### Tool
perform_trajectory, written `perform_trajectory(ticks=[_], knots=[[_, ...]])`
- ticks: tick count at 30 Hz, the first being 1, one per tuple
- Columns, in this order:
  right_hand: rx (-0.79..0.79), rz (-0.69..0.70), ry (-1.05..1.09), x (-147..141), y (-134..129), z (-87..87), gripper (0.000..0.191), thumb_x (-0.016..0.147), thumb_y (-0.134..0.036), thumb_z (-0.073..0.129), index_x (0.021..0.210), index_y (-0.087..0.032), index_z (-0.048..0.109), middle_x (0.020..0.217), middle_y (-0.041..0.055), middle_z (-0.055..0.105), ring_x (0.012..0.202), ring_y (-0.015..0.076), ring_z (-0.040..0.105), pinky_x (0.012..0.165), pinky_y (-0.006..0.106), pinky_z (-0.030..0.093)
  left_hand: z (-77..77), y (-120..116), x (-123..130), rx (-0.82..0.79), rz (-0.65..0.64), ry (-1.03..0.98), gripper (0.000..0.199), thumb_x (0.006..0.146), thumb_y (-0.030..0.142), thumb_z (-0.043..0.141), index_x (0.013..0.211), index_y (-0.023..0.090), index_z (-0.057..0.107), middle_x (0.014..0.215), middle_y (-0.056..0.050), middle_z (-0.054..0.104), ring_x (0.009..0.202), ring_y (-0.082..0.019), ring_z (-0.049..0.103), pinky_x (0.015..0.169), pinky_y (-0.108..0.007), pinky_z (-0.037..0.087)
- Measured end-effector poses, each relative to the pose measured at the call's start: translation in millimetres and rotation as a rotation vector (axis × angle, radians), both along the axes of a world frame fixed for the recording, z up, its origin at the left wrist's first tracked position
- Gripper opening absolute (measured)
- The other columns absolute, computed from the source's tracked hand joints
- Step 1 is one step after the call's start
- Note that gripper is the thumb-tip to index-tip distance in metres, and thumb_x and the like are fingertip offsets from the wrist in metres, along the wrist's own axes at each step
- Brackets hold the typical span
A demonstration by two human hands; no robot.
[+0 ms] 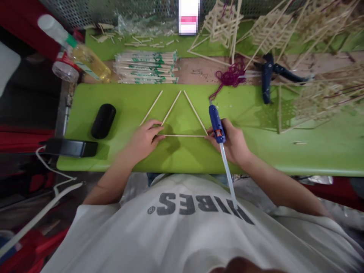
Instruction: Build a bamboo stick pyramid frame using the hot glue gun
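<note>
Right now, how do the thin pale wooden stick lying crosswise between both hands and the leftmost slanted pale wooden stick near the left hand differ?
Direction: the crosswise stick runs side to side; the leftmost stick slants away and rightward.
Ends: the crosswise stick has the left hand and right hand at its ends; the leftmost stick's far end is free.
Both are straight, thin and pale.

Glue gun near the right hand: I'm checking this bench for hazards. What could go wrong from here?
1. The glue gun's nozzle points at the end of the purple string; if hot, it might stick to it.
2. The glue stick juts back over the shirt and could snag.
3. The left hand and right hand steady the bottom stick; a slip might shift it.
</note>
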State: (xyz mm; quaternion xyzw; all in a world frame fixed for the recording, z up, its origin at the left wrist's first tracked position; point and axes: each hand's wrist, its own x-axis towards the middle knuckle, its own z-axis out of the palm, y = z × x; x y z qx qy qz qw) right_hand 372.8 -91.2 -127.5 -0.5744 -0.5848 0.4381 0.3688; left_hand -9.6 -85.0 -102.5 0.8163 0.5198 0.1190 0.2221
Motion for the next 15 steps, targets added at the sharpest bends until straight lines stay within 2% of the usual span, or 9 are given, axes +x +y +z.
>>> perform_trajectory(ticks=[5,11,15], knots=[[0.007,0.007,-0.039,2,3,-10.1,0.069,0.081,-0.075,0.111,0.107,-0.032,0.064,0.103,0.0007,0.089,0.083,0.0246,0.084,0.077,0.038,0.071,2.4,8,-2,-0.033,0.001,-0.014,0.044,0.119,0.043,0.068,0.153,0.02,0.083,0.164,-0.016,0.074,0.148,-0.035,0.077,0.138,-0.058,0.061],[0.073,-0.03,0.009,2,1,-26.9,0.067,0.083,-0.073,0.111,0.111,-0.033,0.066,0.113,0.0018,0.091,0.089,0.0265,0.087,0.082,0.042,0.075,-4.2,13,-3,-0.034,0.018,-0.028,0.046,0.114,0.042,0.073,0.153,0.019,0.083,0.165,-0.016,0.073,0.131,-0.032,0.081,0.132,-0.057,0.065],[0.102,-0.056,0.047,-1,3,-30.2,0.064,0.086,-0.072,0.109,0.11,-0.034,0.064,0.113,0.0027,0.09,0.09,0.0261,0.088,0.079,0.041,0.076,-7.1,12,-2,-0.001,0.015,-0.016,0.044,0.115,0.039,0.072,0.152,0.018,0.083,0.166,-0.016,0.074,0.14,-0.033,0.079,0.135,-0.056,0.063]])
